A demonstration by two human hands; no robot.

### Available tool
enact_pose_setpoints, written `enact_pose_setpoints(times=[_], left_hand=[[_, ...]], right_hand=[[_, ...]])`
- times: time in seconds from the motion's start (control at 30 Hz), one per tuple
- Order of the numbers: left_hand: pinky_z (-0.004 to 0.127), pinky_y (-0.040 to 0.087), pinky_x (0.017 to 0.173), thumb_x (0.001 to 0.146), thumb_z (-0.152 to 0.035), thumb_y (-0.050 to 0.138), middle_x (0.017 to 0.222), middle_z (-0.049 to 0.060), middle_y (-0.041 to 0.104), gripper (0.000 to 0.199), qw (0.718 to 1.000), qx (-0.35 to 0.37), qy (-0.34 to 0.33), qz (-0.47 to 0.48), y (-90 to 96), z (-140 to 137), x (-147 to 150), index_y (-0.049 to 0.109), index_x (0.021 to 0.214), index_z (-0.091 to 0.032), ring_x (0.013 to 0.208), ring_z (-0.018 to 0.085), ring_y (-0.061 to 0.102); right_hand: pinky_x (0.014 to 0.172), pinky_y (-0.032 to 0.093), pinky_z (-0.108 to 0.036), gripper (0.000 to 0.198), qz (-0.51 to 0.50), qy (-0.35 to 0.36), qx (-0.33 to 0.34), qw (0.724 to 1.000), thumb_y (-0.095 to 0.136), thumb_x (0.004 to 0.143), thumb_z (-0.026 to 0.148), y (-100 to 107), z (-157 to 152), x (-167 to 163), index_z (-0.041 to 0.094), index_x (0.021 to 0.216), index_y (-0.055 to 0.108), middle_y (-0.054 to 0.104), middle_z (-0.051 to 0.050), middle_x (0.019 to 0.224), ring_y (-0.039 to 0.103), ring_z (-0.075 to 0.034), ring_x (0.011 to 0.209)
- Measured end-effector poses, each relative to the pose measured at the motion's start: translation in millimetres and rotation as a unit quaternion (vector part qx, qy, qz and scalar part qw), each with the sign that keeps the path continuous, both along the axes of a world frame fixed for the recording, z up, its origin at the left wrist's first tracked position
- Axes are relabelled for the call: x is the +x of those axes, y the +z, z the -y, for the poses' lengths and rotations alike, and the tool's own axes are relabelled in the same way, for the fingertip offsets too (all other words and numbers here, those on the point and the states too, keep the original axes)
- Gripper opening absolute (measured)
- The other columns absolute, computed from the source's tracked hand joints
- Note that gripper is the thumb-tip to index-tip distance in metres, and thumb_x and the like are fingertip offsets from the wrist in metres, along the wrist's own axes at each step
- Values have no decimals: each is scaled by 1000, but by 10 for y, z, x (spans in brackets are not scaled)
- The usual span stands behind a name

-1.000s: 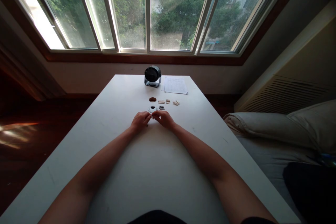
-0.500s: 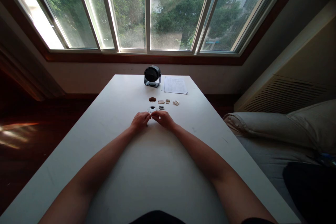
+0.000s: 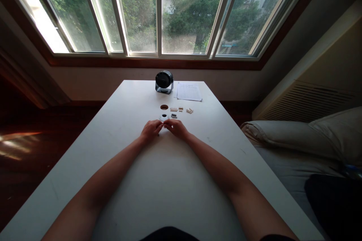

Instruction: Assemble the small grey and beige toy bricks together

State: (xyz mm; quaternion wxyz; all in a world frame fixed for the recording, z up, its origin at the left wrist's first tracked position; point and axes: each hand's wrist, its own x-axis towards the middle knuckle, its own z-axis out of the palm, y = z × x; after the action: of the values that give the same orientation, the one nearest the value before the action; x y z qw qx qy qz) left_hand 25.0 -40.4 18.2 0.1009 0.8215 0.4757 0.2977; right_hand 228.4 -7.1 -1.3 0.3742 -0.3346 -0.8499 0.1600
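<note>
My left hand (image 3: 152, 129) and my right hand (image 3: 175, 128) meet fingertip to fingertip over the white table (image 3: 158, 180). Both are closed in a pinch; whatever lies between the fingers is too small to make out. Just beyond the fingertips lies a round, pale ring-shaped piece (image 3: 161, 117) with a dark centre. To its right sits a small cluster of dark grey pieces (image 3: 174, 116). Farther back are rows of small gold-and-white pieces (image 3: 174, 109), a second small gold group (image 3: 180, 109) and a loose pile of whitish bits (image 3: 189, 110).
A round hole (image 3: 164, 107) opens in the tabletop behind the ring-shaped piece. At the far edge stand a small black fan-like device (image 3: 164, 81) and printed paper sheets (image 3: 189, 92). A window (image 3: 186, 15) lies beyond. Right of the table is a cushioned seat (image 3: 294, 139).
My hands have barely moved; the fingertips shift very slightly where they meet. The pieces on the table stay where they were.
</note>
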Motion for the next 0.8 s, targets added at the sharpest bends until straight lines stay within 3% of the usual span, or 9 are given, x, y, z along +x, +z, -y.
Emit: enact_pose_setpoints(times=[0.8], left_hand=[[31,42,79,99,-37,39,85,3,70,33,1000,6,12,-10,-7,-2,-3,65,86,-22,80,18,62]], right_hand=[[72,42,-23,14,31,-5,29,999,61,92,25,17,2,8,21,103,69,68,-2,82,56,-12,71]])
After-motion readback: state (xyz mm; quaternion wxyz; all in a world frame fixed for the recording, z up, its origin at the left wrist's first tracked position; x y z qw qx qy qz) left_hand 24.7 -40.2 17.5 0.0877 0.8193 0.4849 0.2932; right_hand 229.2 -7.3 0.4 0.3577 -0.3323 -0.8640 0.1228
